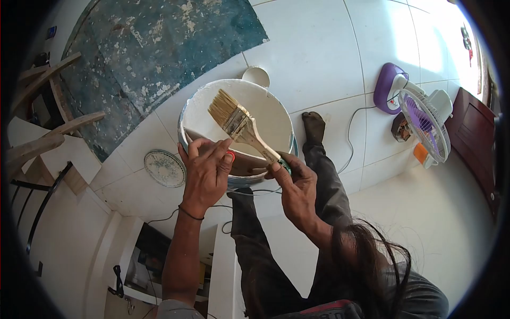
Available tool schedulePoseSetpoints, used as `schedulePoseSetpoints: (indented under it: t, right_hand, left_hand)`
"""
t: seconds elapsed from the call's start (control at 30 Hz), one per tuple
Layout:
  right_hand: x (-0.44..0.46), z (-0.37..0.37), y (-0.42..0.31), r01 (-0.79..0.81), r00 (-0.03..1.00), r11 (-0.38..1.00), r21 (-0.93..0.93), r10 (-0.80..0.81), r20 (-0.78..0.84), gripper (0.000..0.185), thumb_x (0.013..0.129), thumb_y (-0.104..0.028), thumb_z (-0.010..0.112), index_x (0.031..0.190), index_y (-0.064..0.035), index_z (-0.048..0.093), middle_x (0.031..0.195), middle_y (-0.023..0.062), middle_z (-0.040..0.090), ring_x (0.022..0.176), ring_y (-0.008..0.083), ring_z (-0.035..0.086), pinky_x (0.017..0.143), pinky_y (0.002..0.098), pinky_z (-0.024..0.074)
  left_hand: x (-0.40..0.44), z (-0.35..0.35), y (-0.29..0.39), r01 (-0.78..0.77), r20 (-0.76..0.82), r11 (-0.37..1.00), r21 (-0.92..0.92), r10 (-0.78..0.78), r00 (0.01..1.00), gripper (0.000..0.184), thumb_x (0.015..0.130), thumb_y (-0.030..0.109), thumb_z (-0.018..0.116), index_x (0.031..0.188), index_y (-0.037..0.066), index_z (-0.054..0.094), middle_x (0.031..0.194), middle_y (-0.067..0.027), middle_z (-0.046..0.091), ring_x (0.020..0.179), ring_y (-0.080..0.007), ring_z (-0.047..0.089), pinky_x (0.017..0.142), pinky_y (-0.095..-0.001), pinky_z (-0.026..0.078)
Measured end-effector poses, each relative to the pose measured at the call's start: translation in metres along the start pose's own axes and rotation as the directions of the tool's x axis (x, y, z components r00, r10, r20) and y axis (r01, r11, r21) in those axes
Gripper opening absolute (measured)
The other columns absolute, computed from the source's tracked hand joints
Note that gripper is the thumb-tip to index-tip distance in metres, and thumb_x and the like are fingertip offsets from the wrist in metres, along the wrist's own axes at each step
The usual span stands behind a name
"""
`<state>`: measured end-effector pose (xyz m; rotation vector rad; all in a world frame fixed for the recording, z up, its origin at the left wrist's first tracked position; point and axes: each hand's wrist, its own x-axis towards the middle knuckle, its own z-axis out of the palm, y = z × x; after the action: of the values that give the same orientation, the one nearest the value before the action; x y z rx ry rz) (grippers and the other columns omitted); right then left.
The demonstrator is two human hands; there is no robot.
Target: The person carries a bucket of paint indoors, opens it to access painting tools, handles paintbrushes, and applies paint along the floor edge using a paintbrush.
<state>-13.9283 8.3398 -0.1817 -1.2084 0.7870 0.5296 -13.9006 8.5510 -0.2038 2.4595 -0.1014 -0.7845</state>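
A flat paintbrush with a pale wooden handle and tan bristles is held over the bucket, bristles toward the upper left. My right hand is closed round the handle's end, thumb on top. My left hand is beside the brush at the bucket's near side, fingers bent. A small red ring-shaped thing shows at its thumb and forefinger. Below both hands, a large bucket, smeared white on its rim and inner wall, stands on the floor. Its near inside is partly hidden by my hands.
A stained green sheet covers floor tiles at upper left. A round speckled lid and a pale round dish lie near the bucket. On the right stands a purple-and-white fan with its cord trailing. Wooden legs jut in at left.
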Motion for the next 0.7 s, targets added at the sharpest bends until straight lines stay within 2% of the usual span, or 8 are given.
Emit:
schedulePoseSetpoints:
  t: [0.07,0.1,0.17,0.23,0.27,0.3,0.43,0.7]
  right_hand:
    - [0.028,-0.027,-0.007,0.155,0.986,0.976,-0.153,-0.162,-0.033,0.029,0.099,-0.009,0.069,0.124,0.0055,0.068,0.099,0.0044,0.068,0.088,0.0099,0.061,0.080,0.0244,0.0502]
    - [0.043,-0.039,-0.010,0.279,0.957,0.949,-0.147,-0.287,-0.037,0.029,0.098,-0.008,0.069,0.124,0.0051,0.068,0.096,0.0039,0.068,0.085,0.0096,0.061,0.078,0.0228,0.0495]
    - [0.068,-0.057,-0.033,0.360,0.914,0.897,-0.256,-0.394,-0.096,0.028,0.098,-0.011,0.070,0.122,0.0047,0.070,0.095,0.0043,0.068,0.081,0.0085,0.058,0.074,0.0218,0.0482]
    - [0.103,-0.069,-0.043,0.479,0.849,0.874,-0.083,-0.485,-0.212,0.023,0.099,-0.018,0.069,0.110,0.0021,0.071,0.085,0.0041,0.068,0.077,0.0107,0.061,0.070,0.0273,0.0492]
    - [0.120,-0.078,-0.051,0.472,0.873,0.878,0.083,-0.452,-0.184,0.018,0.100,-0.018,0.068,0.104,-0.0002,0.067,0.087,0.0065,0.069,0.074,0.0145,0.064,0.067,0.0309,0.0497]
    - [0.125,-0.070,-0.066,0.396,0.899,0.911,0.118,-0.359,-0.250,0.016,0.100,-0.018,0.067,0.102,-0.0024,0.063,0.091,0.0090,0.072,0.072,0.0166,0.065,0.065,0.0310,0.0500]
    - [0.181,-0.072,-0.063,0.239,0.965,0.948,0.211,-0.207,-0.164,0.017,0.097,-0.013,0.069,0.103,0.0010,0.063,0.094,0.0134,0.072,0.073,0.0193,0.065,0.066,0.0302,0.0511]
    - [0.247,-0.020,-0.008,0.157,0.974,0.982,0.106,-0.136,-0.182,0.015,0.095,-0.007,0.070,0.097,0.0059,0.063,0.084,0.0117,0.068,0.070,0.0188,0.068,0.066,0.0268,0.0583]
  left_hand:
    - [0.002,0.000,0.000,-0.015,0.002,0.998,0.053,0.015,1.000,0.050,0.097,0.045,0.065,0.131,0.009,0.067,0.119,-0.0057,0.073,0.125,-0.0315,0.048,0.114,-0.0698,0.013]
    - [0.001,0.001,0.001,0.001,-0.012,0.999,0.035,-0.001,1.000,0.050,0.097,0.045,0.065,0.131,0.009,0.067,0.119,-0.0057,0.073,0.125,-0.0315,0.048,0.114,-0.0698,0.013]
    - [0.001,0.003,0.004,-0.027,-0.045,0.997,0.072,0.030,0.999,0.056,0.089,0.045,0.075,0.131,0.009,0.067,0.119,-0.0063,0.074,0.121,-0.0281,0.048,0.114,-0.0567,0.018]
    - [0.002,0.005,0.004,-0.020,-0.046,0.998,0.067,0.024,0.999,0.066,0.082,0.049,0.080,0.133,0.009,0.066,0.119,-0.0066,0.074,0.124,-0.0283,0.048,0.115,-0.0575,0.017]
    - [0.002,0.005,0.004,-0.017,-0.047,0.997,0.074,0.020,0.999,0.071,0.080,0.053,0.080,0.133,0.009,0.066,0.121,-0.0066,0.074,0.126,-0.0287,0.047,0.116,-0.0579,0.017]
    - [0.001,0.005,0.004,-0.014,-0.048,0.996,0.084,0.018,0.999,0.075,0.077,0.057,0.079,0.133,0.008,0.066,0.122,-0.0066,0.073,0.127,-0.0291,0.047,0.116,-0.0583,0.016]
    - [0.001,0.004,0.003,-0.012,-0.063,0.998,0.058,0.016,0.998,0.086,0.069,0.062,0.080,0.134,0.008,0.065,0.124,-0.0068,0.073,0.130,-0.0294,0.046,0.117,-0.0591,0.015]
    - [-0.001,0.012,0.005,-0.013,-0.047,0.999,0.043,0.015,0.999,0.094,0.057,0.058,0.085,0.134,0.008,0.065,0.126,-0.0047,0.071,0.128,-0.0279,0.047,0.118,-0.0611,0.013]
